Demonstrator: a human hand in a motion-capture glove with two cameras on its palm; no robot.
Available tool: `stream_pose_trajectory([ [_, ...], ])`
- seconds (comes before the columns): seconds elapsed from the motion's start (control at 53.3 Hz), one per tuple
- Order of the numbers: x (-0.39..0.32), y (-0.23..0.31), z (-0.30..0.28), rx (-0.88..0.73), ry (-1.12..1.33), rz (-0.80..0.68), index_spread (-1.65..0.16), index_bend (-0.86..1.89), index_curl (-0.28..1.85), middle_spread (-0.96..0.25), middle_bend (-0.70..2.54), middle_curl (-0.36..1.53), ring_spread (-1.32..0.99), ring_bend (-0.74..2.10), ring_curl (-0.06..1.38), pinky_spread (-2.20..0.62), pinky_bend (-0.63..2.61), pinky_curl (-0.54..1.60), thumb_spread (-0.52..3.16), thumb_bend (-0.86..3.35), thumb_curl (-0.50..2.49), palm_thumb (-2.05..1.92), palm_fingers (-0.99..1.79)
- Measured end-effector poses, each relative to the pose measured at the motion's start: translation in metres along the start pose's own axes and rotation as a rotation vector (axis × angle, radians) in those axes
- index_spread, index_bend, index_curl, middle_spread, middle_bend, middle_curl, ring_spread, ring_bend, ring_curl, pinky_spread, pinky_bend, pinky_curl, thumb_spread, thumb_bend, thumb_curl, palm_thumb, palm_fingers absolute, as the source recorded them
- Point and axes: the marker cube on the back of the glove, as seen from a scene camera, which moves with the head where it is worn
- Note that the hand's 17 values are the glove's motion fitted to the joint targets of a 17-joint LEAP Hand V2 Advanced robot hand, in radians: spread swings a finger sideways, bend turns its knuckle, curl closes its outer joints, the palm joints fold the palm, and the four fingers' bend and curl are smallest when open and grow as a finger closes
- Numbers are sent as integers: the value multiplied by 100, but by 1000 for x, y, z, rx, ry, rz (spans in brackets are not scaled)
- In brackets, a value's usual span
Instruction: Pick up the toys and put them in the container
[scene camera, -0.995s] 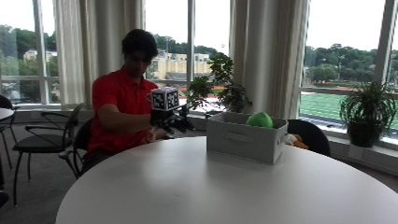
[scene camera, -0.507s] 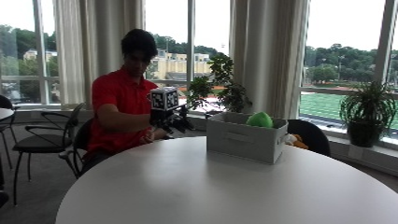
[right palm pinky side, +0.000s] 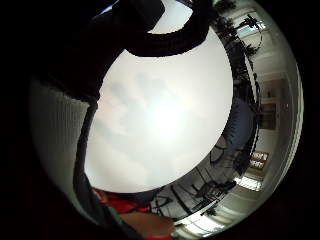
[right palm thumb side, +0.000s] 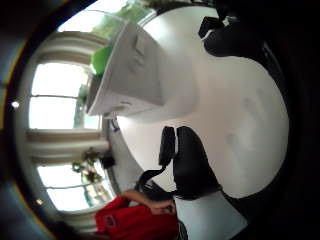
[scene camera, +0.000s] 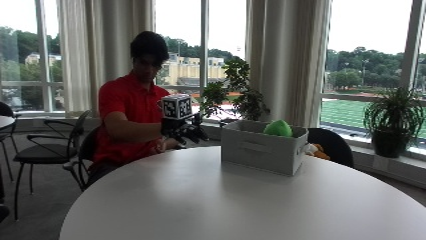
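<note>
Gloved hand up over the table's far edge, beside the container.

I see my right hand (scene camera: 186, 131) raised above the round white table (scene camera: 219, 200) — fingers relaxed, holding nothing. The grey container (scene camera: 263, 147) sits near the far edge, well apart from the hand, with a green toy (scene camera: 278, 128) poking above its rim — another toy (scene camera: 315, 150) lies behind it.
</note>
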Motion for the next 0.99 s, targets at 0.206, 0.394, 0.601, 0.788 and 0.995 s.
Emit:
stream_pose_trajectory([
  [0.206,2,-1,0,-1,3,-5,-43,42,48,-15,18,30,-12,20,33,6,57,34,130,-1,35,8,15],
  [0.394,1,0,0,-3,-4,1,-43,42,48,-16,18,30,-12,20,33,6,57,34,130,-1,35,8,15],
  [0.601,2,-3,0,-8,-13,3,-43,42,48,-16,18,31,-12,20,33,6,57,34,130,-1,35,8,15],
  [0.788,1,-5,-2,-3,-20,6,-43,42,48,-16,18,31,-12,20,33,6,57,34,130,-2,35,8,15],
  [0.995,2,-4,-1,-8,-12,3,-43,42,48,-16,18,31,-13,20,33,6,57,34,130,-1,35,8,14],
])
